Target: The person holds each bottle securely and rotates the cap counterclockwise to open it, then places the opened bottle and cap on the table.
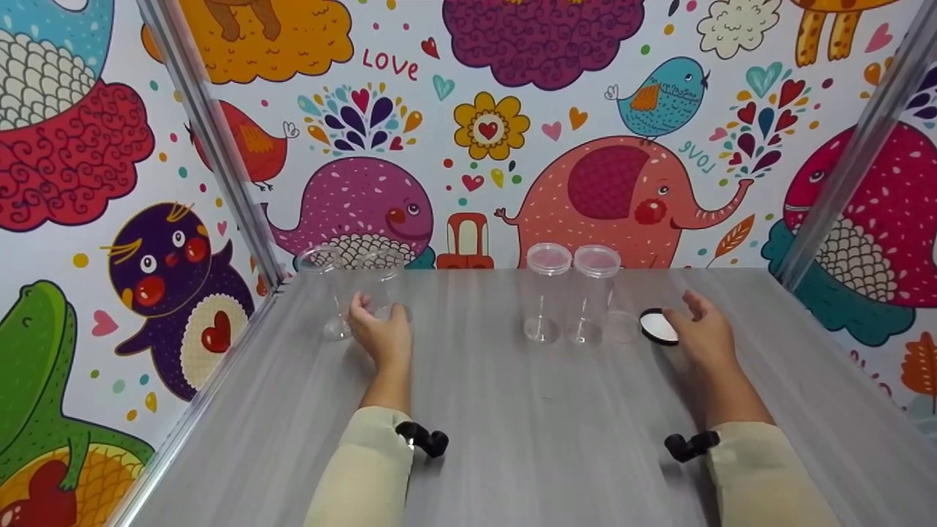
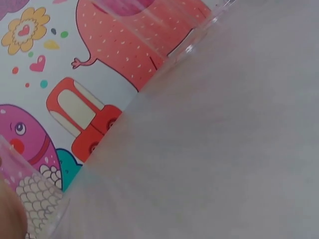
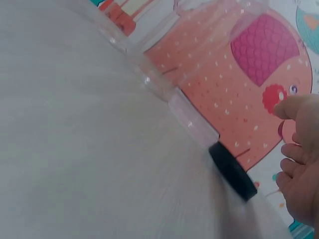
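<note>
Clear jar [image 1: 382, 282] stands upright on the counter [image 1: 498, 410], long axis vertical, rim up, behind the left hand [image 1: 382, 337] — fingers raised, thumb apart, whether its grip holds I cannot tell — while the right hand [image 1: 708, 335], loosely curved, grasping nothing, is near the black-rimmed lid [image 1: 662, 327], flat, white face up.

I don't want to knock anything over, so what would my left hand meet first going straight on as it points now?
Most likely the clear, cylindrical plastic container just beyond your left hand, the right one of the two there. Depth is unclear, so any gap is hard to judge.
</note>
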Available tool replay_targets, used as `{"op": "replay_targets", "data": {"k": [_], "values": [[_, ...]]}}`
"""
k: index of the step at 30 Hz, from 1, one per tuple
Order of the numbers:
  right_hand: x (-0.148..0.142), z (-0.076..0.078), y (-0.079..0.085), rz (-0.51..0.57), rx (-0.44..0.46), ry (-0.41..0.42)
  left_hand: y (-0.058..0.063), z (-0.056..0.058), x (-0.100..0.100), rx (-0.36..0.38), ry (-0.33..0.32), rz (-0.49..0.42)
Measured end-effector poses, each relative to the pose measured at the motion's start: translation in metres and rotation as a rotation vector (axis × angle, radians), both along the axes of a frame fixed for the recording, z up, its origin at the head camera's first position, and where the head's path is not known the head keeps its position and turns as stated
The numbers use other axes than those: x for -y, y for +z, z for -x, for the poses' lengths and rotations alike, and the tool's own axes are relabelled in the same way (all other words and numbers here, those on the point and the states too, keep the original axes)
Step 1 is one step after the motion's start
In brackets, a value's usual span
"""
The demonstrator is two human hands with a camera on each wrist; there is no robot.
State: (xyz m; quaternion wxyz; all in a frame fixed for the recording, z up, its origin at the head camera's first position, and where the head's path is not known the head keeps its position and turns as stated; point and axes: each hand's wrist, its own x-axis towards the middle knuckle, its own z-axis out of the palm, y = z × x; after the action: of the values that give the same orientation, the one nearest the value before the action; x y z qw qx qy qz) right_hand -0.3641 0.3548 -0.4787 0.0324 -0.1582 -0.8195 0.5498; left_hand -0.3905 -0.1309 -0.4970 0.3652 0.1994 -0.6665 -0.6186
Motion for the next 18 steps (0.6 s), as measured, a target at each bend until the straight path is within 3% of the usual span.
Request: {"op": "replay_targets", "data": {"k": [4, 8, 14, 18], "values": [[0.009, -0.001, 0.011, 0.062, 0.013, -0.009, 0.005, -0.003, -0.016, -0.077, -0.044, 0.001], [0.015, -0.002, 0.02, 0.058, 0.0, 0.012, 0.006, -0.005, -0.032, -0.087, -0.139, -0.001], [0.021, -0.006, 0.022, -0.062, -0.132, 0.082, 0.002, -0.008, -0.055, 0.011, -0.38, 0.024], [0.026, -0.008, 0.024, -0.07, -0.195, 0.105, 0.002, -0.008, -0.069, 0.117, -0.553, 0.041]]}}
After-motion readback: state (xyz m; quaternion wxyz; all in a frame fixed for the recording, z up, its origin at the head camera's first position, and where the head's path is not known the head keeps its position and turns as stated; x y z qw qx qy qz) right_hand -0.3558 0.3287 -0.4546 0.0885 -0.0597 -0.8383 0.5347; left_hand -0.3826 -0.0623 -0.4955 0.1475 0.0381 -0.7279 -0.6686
